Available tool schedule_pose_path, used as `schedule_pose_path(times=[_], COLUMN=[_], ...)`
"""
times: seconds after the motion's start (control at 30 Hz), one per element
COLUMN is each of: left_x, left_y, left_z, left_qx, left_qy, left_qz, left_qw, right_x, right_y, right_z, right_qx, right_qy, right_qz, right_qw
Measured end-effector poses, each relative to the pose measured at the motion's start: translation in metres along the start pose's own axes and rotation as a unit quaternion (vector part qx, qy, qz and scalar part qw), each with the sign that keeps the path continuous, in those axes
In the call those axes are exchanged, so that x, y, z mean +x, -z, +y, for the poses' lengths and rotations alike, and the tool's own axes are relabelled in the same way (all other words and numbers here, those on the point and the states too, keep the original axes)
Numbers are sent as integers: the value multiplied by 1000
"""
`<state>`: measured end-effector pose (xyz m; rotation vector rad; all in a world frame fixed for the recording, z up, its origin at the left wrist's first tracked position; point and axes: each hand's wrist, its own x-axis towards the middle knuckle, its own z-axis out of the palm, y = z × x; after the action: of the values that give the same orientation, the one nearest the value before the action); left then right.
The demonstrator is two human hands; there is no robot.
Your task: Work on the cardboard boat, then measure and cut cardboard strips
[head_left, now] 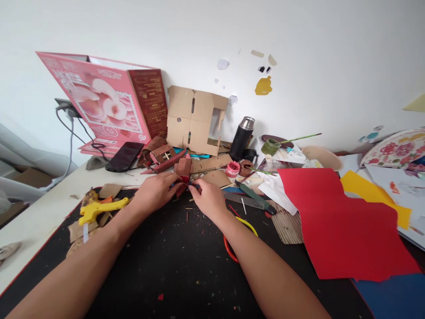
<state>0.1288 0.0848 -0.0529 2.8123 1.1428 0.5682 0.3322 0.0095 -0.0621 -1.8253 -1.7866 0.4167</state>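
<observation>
My left hand [156,190] and my right hand [209,197] meet near the far side of the black mat [172,270]. Both have bent fingers pressed together in a pinch. Between the fingertips lies something small and dark, too hidden to name. Directly behind the fingertips is a small reddish-brown model piece [182,167]; whether the fingers touch it is unclear. To its left sits a reddish-brown model house [162,155] with a lattice window. Red and yellow scissor handles [230,250] show beside my right forearm, which hides part of them.
A yellow glue gun [102,209] lies left among cardboard scraps. Behind are a phone [124,156], a pink box [106,102], a cardboard sheet [186,117] and a black thermos [241,139]. Right are paint jars [233,168], a green-handled knife [255,197] and red paper [348,226].
</observation>
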Motion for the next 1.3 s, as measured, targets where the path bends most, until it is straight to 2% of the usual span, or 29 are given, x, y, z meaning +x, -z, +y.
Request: schedule_pose_path(times=[1.17, 1.3], left_x=[1, 1], left_y=[-3, -2], left_z=[4, 3], left_qx=[23, 21], left_qy=[21, 16], left_qz=[-4, -9], left_qw=[1000, 1000], right_x=[1, 1], right_y=[1, 2], right_z=[-5, -5], right_qx=[-53, -35], right_qy=[-16, -17], right_qz=[-17, -6], right_qw=[998, 999])
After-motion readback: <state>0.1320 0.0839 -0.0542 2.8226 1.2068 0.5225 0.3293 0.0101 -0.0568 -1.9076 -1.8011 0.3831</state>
